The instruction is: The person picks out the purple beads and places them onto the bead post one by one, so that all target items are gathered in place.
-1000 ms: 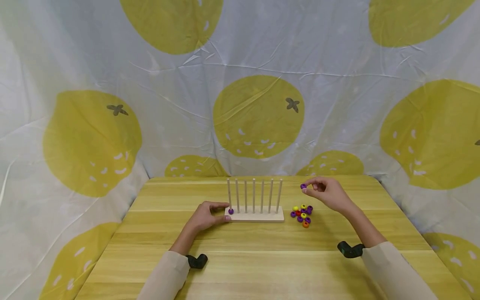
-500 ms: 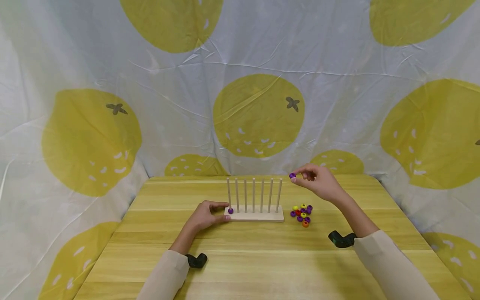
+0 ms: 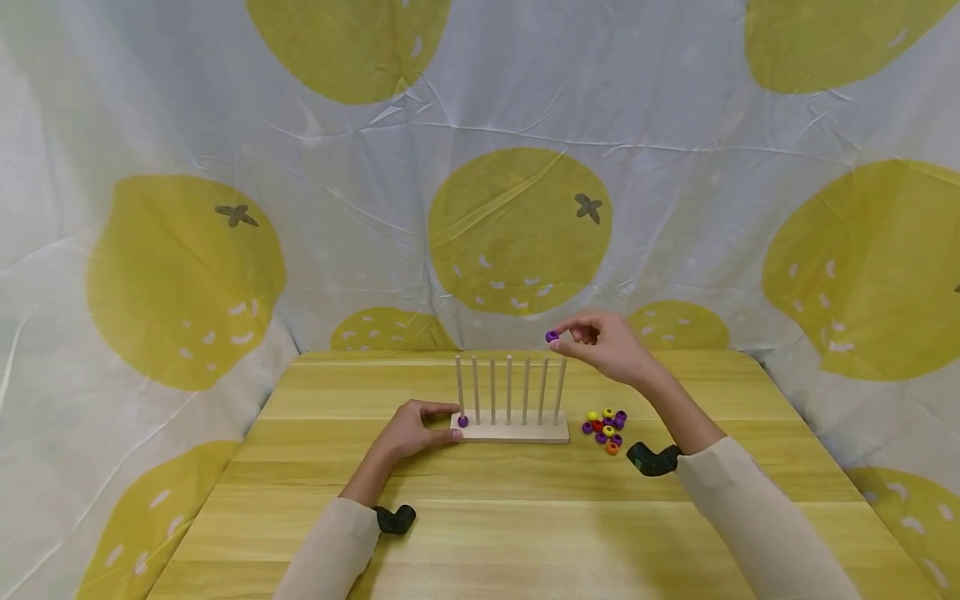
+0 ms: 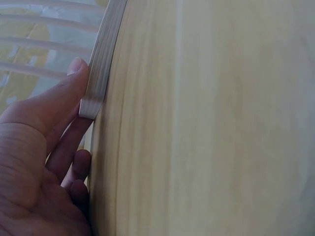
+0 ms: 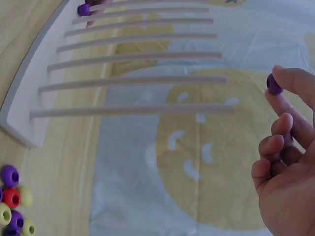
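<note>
A pale wooden rack [image 3: 517,432] with a row of several upright pegs stands on the table. My left hand [image 3: 408,430] grips the left end of its base, thumb at the front edge, as the left wrist view also shows. One purple bead [image 3: 462,422] sits at the bottom of the leftmost peg. Above the peg tops at the rack's right end, my right hand [image 3: 607,348] pinches another purple bead [image 5: 274,84] between thumb and index finger. In the right wrist view this bead is apart from the pegs, beyond their tips.
Right of the rack lies a loose cluster of purple, yellow, red and orange beads [image 3: 609,431] on the wooden table [image 3: 480,533]. A pale curtain [image 3: 360,225] printed with yellow fruit hangs behind and beside the table.
My right hand has moved left and up with the purple bead, from over the loose beads to above the rack's right end. The left hand has stayed on the base.
</note>
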Available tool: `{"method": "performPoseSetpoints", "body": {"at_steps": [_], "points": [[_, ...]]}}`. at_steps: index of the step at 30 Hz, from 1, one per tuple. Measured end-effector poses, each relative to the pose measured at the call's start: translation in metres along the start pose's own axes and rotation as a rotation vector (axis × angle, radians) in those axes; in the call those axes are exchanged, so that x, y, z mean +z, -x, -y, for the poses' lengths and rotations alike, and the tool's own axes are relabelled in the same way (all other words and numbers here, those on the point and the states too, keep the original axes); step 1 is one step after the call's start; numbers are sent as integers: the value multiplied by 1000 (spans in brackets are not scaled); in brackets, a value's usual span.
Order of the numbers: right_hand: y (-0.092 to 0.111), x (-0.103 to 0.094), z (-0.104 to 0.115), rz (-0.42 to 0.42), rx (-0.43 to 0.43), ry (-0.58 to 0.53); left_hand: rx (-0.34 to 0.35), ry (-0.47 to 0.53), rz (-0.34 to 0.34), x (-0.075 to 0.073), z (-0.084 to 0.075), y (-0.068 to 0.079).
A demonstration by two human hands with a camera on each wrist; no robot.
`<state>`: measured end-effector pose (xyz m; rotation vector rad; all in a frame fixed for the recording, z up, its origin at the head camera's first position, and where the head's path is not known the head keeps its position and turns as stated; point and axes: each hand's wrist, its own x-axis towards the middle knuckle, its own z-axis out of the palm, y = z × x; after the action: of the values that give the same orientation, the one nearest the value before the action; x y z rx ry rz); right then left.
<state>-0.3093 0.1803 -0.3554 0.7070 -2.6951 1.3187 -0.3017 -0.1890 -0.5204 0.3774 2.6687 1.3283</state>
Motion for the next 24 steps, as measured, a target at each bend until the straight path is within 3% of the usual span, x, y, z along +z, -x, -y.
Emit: {"method": "performPoseSetpoints", "body": {"at_steps": [18, 24], "points": [[-36, 47, 35, 86, -102, -59, 2, 26, 2, 0, 0, -1], [-49, 63, 48, 124, -125, -27, -5, 19, 1, 0, -1, -1]]}}
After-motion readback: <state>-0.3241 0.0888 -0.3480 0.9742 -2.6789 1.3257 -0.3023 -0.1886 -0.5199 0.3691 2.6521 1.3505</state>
